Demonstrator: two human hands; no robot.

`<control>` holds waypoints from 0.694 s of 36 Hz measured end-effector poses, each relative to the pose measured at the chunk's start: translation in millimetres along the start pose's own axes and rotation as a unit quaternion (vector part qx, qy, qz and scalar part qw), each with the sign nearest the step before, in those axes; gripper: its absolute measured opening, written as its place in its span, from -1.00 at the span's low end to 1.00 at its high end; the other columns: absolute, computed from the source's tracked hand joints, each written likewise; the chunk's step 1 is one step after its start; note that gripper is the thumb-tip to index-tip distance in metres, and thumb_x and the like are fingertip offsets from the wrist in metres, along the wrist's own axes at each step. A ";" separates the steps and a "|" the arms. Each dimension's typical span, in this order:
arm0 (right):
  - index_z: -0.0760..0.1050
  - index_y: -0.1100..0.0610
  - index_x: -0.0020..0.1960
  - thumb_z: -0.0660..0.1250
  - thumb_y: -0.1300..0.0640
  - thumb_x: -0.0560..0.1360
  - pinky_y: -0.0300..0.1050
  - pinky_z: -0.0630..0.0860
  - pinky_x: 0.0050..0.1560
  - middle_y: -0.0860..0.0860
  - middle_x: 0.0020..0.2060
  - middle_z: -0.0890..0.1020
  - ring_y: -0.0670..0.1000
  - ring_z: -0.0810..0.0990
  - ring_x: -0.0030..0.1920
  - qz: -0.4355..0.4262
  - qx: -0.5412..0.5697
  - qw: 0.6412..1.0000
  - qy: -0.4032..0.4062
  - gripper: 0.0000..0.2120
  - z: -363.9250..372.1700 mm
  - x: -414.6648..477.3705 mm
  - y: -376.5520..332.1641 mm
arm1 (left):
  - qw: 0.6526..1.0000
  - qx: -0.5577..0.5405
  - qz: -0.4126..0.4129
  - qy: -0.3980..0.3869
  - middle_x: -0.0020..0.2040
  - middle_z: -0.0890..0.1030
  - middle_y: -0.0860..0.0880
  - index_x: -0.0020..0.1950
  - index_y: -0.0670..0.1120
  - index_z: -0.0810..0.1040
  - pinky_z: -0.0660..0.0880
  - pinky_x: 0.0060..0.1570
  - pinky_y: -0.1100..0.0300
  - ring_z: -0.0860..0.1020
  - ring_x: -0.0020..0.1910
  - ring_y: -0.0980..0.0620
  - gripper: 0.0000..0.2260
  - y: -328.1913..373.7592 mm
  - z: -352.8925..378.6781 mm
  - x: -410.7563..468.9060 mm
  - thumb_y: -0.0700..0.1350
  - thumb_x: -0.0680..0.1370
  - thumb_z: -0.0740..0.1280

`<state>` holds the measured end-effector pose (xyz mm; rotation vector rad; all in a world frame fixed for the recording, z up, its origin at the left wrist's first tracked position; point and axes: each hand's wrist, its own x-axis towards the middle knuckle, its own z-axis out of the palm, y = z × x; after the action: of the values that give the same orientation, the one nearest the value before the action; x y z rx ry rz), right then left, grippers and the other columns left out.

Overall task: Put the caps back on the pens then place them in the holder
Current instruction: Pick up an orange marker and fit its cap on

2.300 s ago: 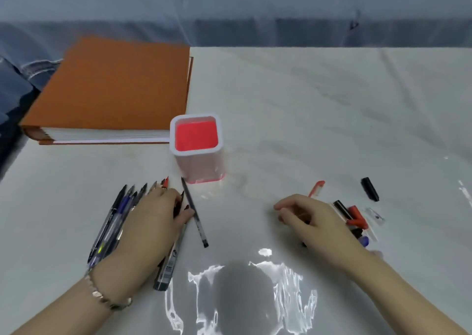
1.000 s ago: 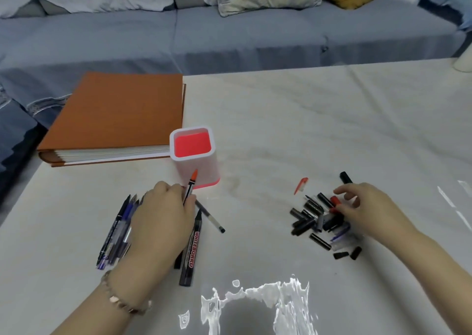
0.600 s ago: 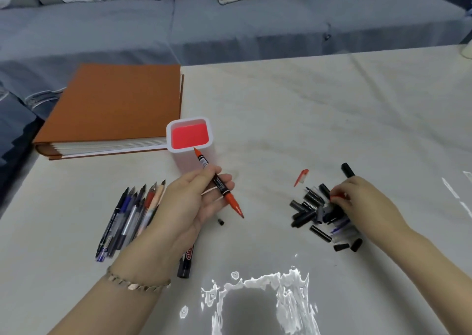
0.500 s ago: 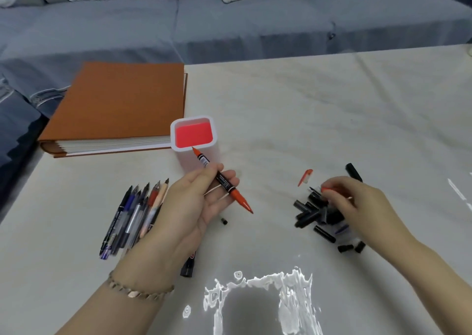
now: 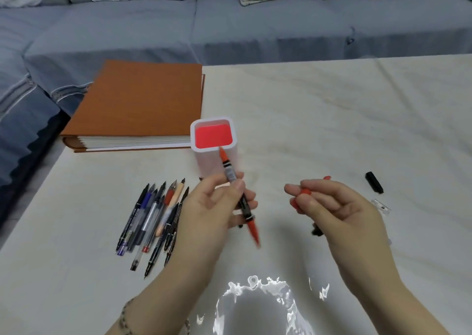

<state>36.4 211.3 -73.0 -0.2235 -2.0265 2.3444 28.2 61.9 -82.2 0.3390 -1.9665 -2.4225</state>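
My left hand (image 5: 217,204) grips a double-ended red marker (image 5: 231,178) by its middle, held above the table in front of the pen holder (image 5: 231,155), a white square cup with a red inside. Both of the marker's red tips are bare. My right hand (image 5: 332,207) pinches a small red cap (image 5: 304,191) between thumb and fingers, a short way right of the marker. Several uncapped pens (image 5: 153,217) lie in a row on the table left of my left hand. My right hand hides most of the loose caps.
A thick orange book (image 5: 143,104) lies behind and left of the holder. A black cap (image 5: 374,186) and a clear cap (image 5: 380,205) rest on the white marble table (image 5: 332,120) to the right. A blue sofa (image 5: 255,28) runs along the far edge.
My right hand has lifted off the cap pile with a red cap and moved left toward the marker. My left hand has turned the marker more upright.
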 end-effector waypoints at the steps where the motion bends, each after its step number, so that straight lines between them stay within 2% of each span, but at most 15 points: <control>1: 0.55 0.14 -0.20 0.34 0.37 0.39 -0.46 0.43 -0.41 -0.10 -0.30 0.71 -0.15 0.64 -0.34 -0.004 0.004 1.000 0.011 -0.85 0.7 0.1 -1.3 | 0.999 0.036 0.013 -0.010 -0.43 0.59 0.01 -0.12 -0.04 0.58 0.57 -0.30 0.25 0.59 -0.39 0.11 -0.85 -0.9 -0.2 -0.8 -0.24 0.51 0.26; 3: 0.58 0.15 -0.22 0.35 0.37 0.37 -0.41 0.49 -0.37 -0.05 -0.32 0.71 -0.11 0.66 -0.32 -0.013 0.025 0.999 0.033 -0.86 0.9 1.1 -3.7 | 0.993 0.107 0.039 -0.035 -0.44 0.55 0.01 -0.12 0.01 0.60 0.56 -0.25 0.25 0.57 -0.42 0.14 -0.81 -3.2 -1.9 -2.9 -0.26 0.50 0.27; 5: 0.58 0.16 -0.22 0.36 0.35 0.36 -0.39 0.52 -0.33 -0.04 -0.34 0.71 -0.11 0.67 -0.32 -0.021 0.043 0.997 0.052 -0.88 0.8 2.9 -6.5 | 0.979 0.186 0.059 -0.064 -0.39 0.60 0.03 -0.16 0.13 0.60 0.53 -0.15 0.26 0.60 -0.34 0.17 -0.77 -4.7 -4.7 -5.7 -0.20 0.50 0.29; 7: 0.58 0.14 -0.22 0.36 0.32 0.35 -0.39 0.53 -0.31 -0.05 -0.34 0.71 -0.12 0.67 -0.30 -0.033 0.050 0.996 0.065 -0.89 0.5 3.9 -9.3 | 0.960 0.254 0.079 -0.088 -0.31 0.63 0.06 -0.19 0.28 0.58 0.46 -0.12 0.34 0.58 -0.24 0.21 -0.74 -6.2 -7.9 -8.3 -0.13 0.50 0.31; 10: 0.58 0.14 -0.20 0.36 0.29 0.33 -0.37 0.54 -0.28 -0.05 -0.32 0.71 -0.11 0.68 -0.26 -0.043 0.057 0.994 0.079 -0.91 0.3 3.7 -11.5 | 0.938 0.310 0.113 -0.108 -0.24 0.59 0.08 -0.17 0.29 0.55 0.41 -0.15 0.39 0.54 -0.17 0.19 -0.84 -5.5 -9.0 -11.0 0.00 0.48 0.28; 14: 0.59 0.12 -0.22 0.37 0.27 0.31 -0.37 0.54 -0.29 -0.04 -0.32 0.71 -0.10 0.68 -0.25 -0.035 0.056 0.995 0.076 -0.90 -0.5 1.8 -10.9 | 0.925 0.331 0.134 -0.128 -0.21 0.56 0.10 -0.13 0.34 0.52 0.42 -0.12 0.32 0.52 -0.13 0.16 -0.82 -5.9 -8.4 -13.1 0.03 0.42 0.22; 17: 0.59 0.11 -0.23 0.37 0.24 0.26 -0.37 0.54 -0.30 -0.04 -0.32 0.71 -0.11 0.68 -0.27 -0.034 0.054 0.995 0.072 -0.90 -1.0 -0.2 -11.6 | 0.926 0.326 0.140 -0.131 -0.21 0.55 0.10 -0.17 0.30 0.54 0.41 -0.15 0.36 0.52 -0.15 0.17 -0.84 -5.1 -7.3 -14.4 0.02 0.43 0.23; 21: 0.59 0.11 -0.23 0.37 0.29 0.31 -0.38 0.53 -0.32 -0.06 -0.34 0.71 -0.13 0.67 -0.30 -0.028 0.053 0.996 0.068 -0.90 -2.9 -2.6 -12.4 | 0.923 0.332 0.143 -0.135 -0.19 0.55 0.11 -0.15 0.29 0.53 0.40 -0.16 0.41 0.53 -0.15 0.17 -0.85 -4.8 -6.2 -15.6 0.02 0.43 0.23; 25: 0.59 0.14 -0.21 0.37 0.30 0.31 -0.38 0.53 -0.30 -0.05 -0.32 0.71 -0.12 0.67 -0.27 -0.017 0.056 0.997 0.053 -0.89 -3.6 -5.3 -12.9 | 0.915 0.349 0.150 -0.136 -0.16 0.53 0.12 -0.15 0.32 0.51 0.41 -0.15 0.38 0.53 -0.15 0.16 -0.85 -4.4 -5.0 -17.3 0.04 0.43 0.22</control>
<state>41.2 216.1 -60.3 -0.3010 -1.8317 2.3627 46.5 60.3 -84.5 -0.3127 -2.7095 -1.5819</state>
